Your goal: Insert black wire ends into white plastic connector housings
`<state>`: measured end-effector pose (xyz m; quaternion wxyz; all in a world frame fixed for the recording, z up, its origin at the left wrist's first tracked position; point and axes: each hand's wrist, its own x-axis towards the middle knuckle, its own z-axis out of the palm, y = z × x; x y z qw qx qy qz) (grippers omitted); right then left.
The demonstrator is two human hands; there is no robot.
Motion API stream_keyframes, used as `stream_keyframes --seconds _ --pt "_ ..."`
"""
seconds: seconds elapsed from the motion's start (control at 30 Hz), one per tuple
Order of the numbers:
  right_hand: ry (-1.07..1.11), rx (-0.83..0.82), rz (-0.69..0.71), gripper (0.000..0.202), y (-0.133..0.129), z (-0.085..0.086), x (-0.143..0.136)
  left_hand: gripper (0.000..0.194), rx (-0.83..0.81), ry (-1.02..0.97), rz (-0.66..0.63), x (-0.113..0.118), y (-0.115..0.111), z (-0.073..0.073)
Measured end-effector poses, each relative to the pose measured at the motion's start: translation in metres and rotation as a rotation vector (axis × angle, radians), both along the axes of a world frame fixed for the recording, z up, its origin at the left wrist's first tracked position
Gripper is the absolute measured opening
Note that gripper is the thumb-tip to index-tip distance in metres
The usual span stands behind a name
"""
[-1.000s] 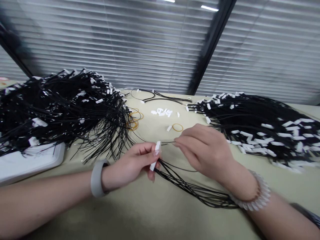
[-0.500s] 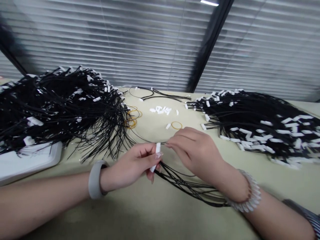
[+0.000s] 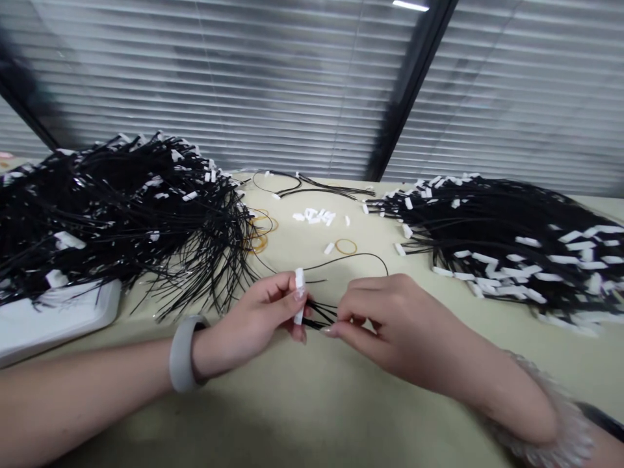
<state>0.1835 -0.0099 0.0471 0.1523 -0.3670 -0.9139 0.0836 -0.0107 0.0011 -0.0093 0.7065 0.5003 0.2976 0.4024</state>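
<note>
Left hand [image 3: 258, 315] pinching white rectangular plastic connector strip [image 3: 299, 281] between thumb and fingers. Right hand [image 3: 390, 322] closed on thin black cables [image 3: 319, 311] running rightward from connector strip. Beyond hands, on pale greenish bench [image 3: 273, 416]: small white plastic pieces [image 3: 319, 216], round yellow rubber band [image 3: 346, 246]. Tangled black cable heap [image 3: 121, 201] past left hand.

In front of you, grey blinds [image 3: 292, 97] with level slats stretch across the background behind your pale yellowish table [image 3: 234, 422]. Two dark posts, one on your left [image 3: 26, 107] and one right of centre [image 3: 414, 91], slant between them. A white light strip [image 3: 410, 6] glows up top.
</note>
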Motion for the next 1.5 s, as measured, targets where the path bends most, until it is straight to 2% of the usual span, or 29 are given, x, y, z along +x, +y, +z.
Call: stream_keyframes --seconds 0.13,0.23,0.43,0.6,0.83,0.93,1.03,1.1,1.17,1.3,1.4,1.47,1.5 --pt "-0.053 -0.007 -0.039 0.020 0.001 -0.006 -0.001 0.017 0.028 0.012 -0.007 0.000 0.000 -0.001" --pt "-0.074 -0.010 -0.011 0.022 0.001 -0.006 -0.003 0.018 0.040 0.038 -0.009 -0.001 -0.001 -0.002" --pt "-0.026 -0.135 -0.099 0.024 0.001 -0.007 -0.007 0.018 0.078 0.108 -0.011 -0.002 -0.003 -0.001" --pt "0.010 -0.154 -0.101 0.020 0.003 -0.008 -0.011 0.018 0.084 0.125 -0.012 -0.001 -0.004 0.000" --pt "0.038 -0.152 -0.069 0.029 0.003 -0.007 -0.010 0.022 0.082 0.180 -0.026 0.000 -0.005 0.005" --pt "-0.075 -0.012 -0.069 0.024 0.002 -0.007 -0.007 0.023 0.063 0.196 -0.019 0.001 -0.007 0.007" --pt "-0.264 0.271 -0.040 0.015 -0.001 -0.005 -0.002 0.025 0.028 0.196 -0.010 0.003 -0.007 0.008" --pt "-0.365 0.460 -0.056 0.016 -0.002 -0.001 0.003 0.026 -0.002 0.172 0.010 0.004 -0.007 0.009" --pt "-0.407 0.608 -0.124 0.017 -0.001 0.006 0.010 0.025 -0.021 0.154 0.033 0.005 -0.007 0.008" --pt "-0.390 0.798 -0.344 0.018 0.006 0.020 0.027 0.024 -0.038 0.158 0.048 0.004 -0.006 0.010" --pt "-0.242 0.885 -0.535 0.013 0.013 0.026 0.038 0.024 -0.048 0.157 0.047 0.004 -0.006 0.011" --pt "0.061 0.818 -0.568 0.011 0.017 0.029 0.041 0.023 -0.053 0.158 0.043 0.005 -0.006 0.011" --pt "0.280 0.717 -0.554 0.014 0.019 0.030 0.041 0.023 -0.054 0.156 0.039 0.005 -0.005 0.010"
